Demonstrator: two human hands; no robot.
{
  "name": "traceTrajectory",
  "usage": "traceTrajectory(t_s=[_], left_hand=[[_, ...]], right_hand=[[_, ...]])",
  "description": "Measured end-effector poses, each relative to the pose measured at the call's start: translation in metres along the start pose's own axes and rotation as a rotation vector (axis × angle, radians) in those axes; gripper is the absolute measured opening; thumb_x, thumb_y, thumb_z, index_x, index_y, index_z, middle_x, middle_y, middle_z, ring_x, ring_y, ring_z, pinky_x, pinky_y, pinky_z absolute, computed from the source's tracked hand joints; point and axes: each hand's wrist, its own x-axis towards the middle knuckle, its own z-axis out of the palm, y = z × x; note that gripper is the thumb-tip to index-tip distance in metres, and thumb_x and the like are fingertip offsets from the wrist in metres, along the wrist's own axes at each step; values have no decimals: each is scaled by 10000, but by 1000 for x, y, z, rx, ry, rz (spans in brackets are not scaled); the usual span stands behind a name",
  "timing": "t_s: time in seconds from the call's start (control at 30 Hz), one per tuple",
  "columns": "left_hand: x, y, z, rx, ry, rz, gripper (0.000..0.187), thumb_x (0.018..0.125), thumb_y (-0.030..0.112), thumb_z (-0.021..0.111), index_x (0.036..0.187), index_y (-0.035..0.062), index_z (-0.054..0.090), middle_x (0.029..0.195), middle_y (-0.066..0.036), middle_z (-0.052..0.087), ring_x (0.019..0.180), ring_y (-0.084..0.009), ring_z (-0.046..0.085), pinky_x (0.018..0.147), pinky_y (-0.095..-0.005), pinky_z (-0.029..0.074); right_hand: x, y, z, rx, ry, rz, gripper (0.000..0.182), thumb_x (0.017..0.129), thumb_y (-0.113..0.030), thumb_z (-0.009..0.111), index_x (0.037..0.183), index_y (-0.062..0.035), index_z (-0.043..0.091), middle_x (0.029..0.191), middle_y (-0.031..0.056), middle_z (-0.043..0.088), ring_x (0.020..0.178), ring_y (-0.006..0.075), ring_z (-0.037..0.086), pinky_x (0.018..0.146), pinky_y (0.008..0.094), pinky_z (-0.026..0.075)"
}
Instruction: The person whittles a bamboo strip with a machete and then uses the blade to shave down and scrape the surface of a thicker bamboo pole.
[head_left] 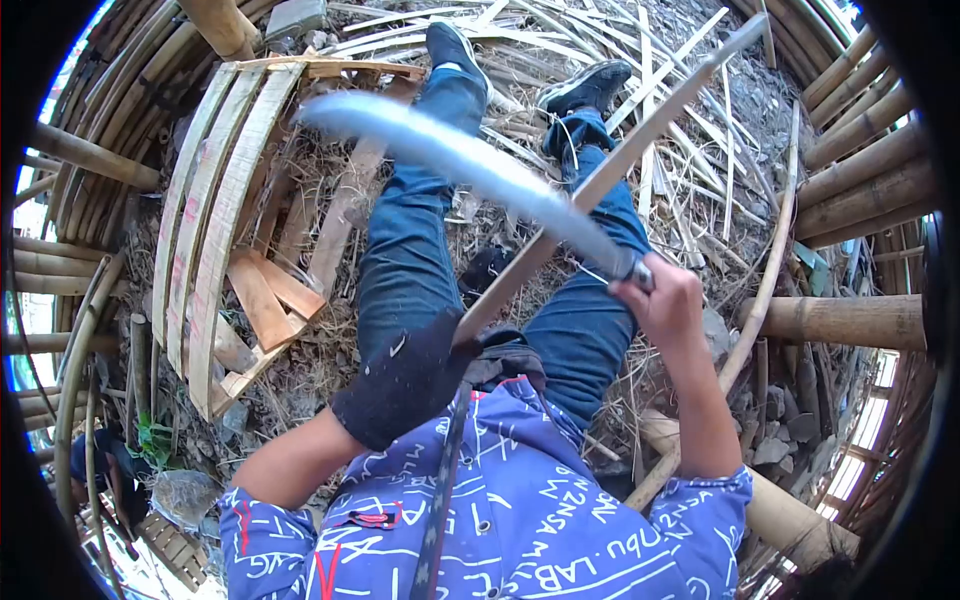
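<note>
My left hand (pixel 405 380), in a black glove, is closed around the lower part of a long, flat bamboo strip (pixel 650 140). The strip slants up and away to the right, over my legs. Bare and closed, my right hand (pixel 665 300) grips the handle of a machete (pixel 430 150). Its broad, shiny blade points to the upper left, blurred toward the tip, and crosses the strip in this view. Below the gloved hand a dark narrow band (pixel 445 500) runs down over my printed blue shirt (pixel 560 520).
A slatted wooden pallet (pixel 235 170) leans at the left, with short wood pieces (pixel 265 305) inside it. Pale split strips (pixel 690 130) litter the ground beyond my shoes. Bamboo poles (pixel 840 322) stick in from the right. A person (pixel 100 475) shows at the lower left.
</note>
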Motion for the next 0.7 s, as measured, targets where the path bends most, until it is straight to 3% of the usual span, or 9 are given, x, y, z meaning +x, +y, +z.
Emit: traceTrajectory(t_s=[0.1,0.2,0.27,0.33,0.43,0.5,0.63,0.7], left_hand=[[9,-5,3,5,33,3,244,873,150,612,1006,-26,509,696,-257,564,664,-426,596,578,-468,440],[4,-5,2,68,64,89,212,883,161,586,974,-13,504,620,-222,571,590,-429,597,486,-476,446],[-2,3,-1,-99,-21,-107,227,869,154,614,983,-26,535,722,-245,588,664,-414,605,587,-469,446],[-6,-5,4,-22,-50,-70,229,867,161,617,981,-22,541,733,-251,591,680,-419,609,589,-470,449],[-4,-3,2,74,-23,-44,232,868,172,618,986,-15,548,744,-257,595,707,-422,617,591,-469,457],[-2,-2,1,76,-21,-61,234,870,175,615,992,-13,548,742,-257,595,718,-422,621,592,-468,462],[-6,-7,4,54,-7,-19,231,869,173,617,959,-24,538,688,-233,591,673,-392,628,581,-452,468],[-9,-10,7,-48,-59,-114,214,875,158,607,947,-29,530,680,-202,599,625,-324,625,569,-417,470]], right_hand=[[-8,-17,7,-35,16,-36,635,747,-652,620,588,-64,440,480,106,477,437,294,542,428,373,423],[-13,-15,6,3,-25,-155,594,764,-611,634,605,-61,477,500,120,508,456,301,562,439,379,430],[0,7,5,2,7,-32,566,772,-585,646,627,-54,515,511,125,529,467,306,571,442,384,434],[14,12,-3,61,15,210,554,777,-564,656,637,-42,532,511,130,543,466,311,572,439,382,434],[-1,-2,6,147,7,167,562,770,-578,654,627,-48,532,502,120,540,452,301,566,436,384,432],[-11,-9,4,6,-16,-161,591,774,-616,624,627,-50,543,492,109,535,439,287,559,436,383,430],[8,33,9,61,26,138,646,789,-668,563,632,-42,551,487,112,525,449,278,564,434,377,420],[5,33,7,110,23,211,644,793,-664,562,632,-41,547,488,115,523,452,277,565,435,379,418]])
